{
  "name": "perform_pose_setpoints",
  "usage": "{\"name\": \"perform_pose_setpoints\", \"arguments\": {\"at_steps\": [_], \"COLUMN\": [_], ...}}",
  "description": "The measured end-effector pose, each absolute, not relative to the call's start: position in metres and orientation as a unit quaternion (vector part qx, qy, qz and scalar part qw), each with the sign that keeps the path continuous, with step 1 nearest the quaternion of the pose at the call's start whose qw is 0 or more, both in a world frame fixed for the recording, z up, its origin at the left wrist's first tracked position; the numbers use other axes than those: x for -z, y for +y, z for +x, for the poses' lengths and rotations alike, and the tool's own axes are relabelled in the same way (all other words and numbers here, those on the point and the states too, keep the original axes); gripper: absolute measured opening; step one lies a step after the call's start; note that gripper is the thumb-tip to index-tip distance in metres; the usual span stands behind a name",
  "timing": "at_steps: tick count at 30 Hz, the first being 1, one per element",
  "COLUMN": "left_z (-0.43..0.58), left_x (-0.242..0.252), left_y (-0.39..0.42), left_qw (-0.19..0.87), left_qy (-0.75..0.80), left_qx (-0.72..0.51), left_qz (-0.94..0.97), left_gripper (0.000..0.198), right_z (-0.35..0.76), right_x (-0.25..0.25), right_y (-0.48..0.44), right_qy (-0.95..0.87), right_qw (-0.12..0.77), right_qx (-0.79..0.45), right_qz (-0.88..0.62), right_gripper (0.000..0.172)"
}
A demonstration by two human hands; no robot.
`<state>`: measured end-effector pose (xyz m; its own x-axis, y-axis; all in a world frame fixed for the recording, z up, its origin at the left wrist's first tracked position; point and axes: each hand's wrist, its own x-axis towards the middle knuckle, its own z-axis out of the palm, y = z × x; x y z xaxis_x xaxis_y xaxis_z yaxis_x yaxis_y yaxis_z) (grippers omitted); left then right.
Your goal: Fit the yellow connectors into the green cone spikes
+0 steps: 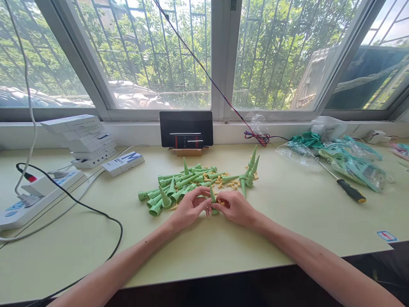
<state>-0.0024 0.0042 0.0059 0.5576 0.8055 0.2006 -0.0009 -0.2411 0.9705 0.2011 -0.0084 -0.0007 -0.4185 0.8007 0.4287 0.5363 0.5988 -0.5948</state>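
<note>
A pile of green plastic cone spikes (179,183) lies on the pale green table (287,213), mixed with small yellow plastic pieces (228,182). Some green cones (252,168) stand upright at the pile's right. My left hand (191,209) and my right hand (236,207) meet just in front of the pile, fingers pinched together around one upright green cone (212,199) that rests on the table. A small yellow piece seems to sit between my right fingertips, too small to be sure.
A dark tablet (186,128) leans against the window ledge behind the pile. At left lie a power strip (35,194), cables, a black cord (96,213) and stacked white boxes (86,138). At right are a screwdriver (347,187) and teal items in plastic bags (348,160).
</note>
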Motion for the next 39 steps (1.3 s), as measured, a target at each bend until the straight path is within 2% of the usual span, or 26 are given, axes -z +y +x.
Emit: {"name": "perform_pose_setpoints", "arguments": {"at_steps": [11, 27, 32, 39], "left_z": [-0.003, 0.000, 0.001, 0.005], "left_x": [-0.006, -0.011, -0.010, -0.009], "left_y": [0.007, 0.003, 0.003, 0.001], "left_qw": [0.442, 0.441, 0.451, 0.474], "left_qy": [0.387, 0.419, 0.419, 0.424], "left_qx": [-0.407, -0.395, -0.386, -0.375], "left_qz": [0.699, 0.688, 0.687, 0.674], "left_gripper": [0.024, 0.029, 0.029, 0.033], "right_z": [0.201, 0.208, 0.214, 0.227], "right_x": [0.004, 0.002, -0.002, -0.002], "right_y": [-0.007, -0.002, 0.001, 0.011], "right_qy": [-0.809, -0.800, -0.772, -0.726], "right_qw": [0.369, 0.409, 0.435, 0.453], "right_qx": [-0.181, -0.144, -0.132, -0.079], "right_qz": [-0.420, -0.414, -0.444, -0.511], "right_gripper": [0.029, 0.032, 0.034, 0.028]}}
